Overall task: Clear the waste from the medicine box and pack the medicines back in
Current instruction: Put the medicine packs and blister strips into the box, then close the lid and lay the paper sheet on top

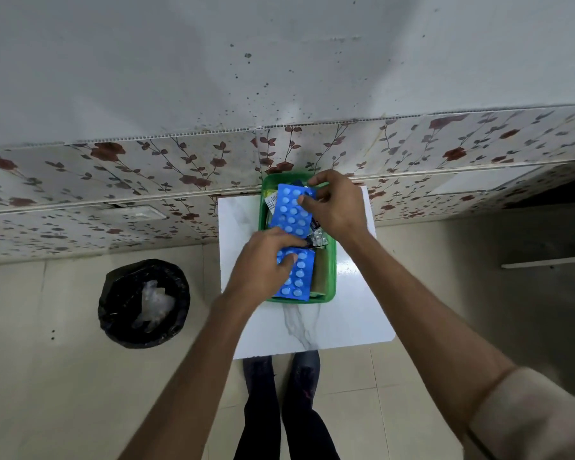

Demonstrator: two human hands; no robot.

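A green medicine box stands on a small white table against the wall. My right hand pinches the far end of a blue blister strip held tilted over the box's far half. My left hand rests its fingers on a second blue blister strip lying in the near half; whether it grips the strip I cannot tell. Between the strips, silver foil scraps and other packets show inside the box.
A bin lined with a black bag, holding crumpled clear plastic, stands on the tiled floor left of the table. The floral-tiled wall base runs behind. My legs are under the table's near edge.
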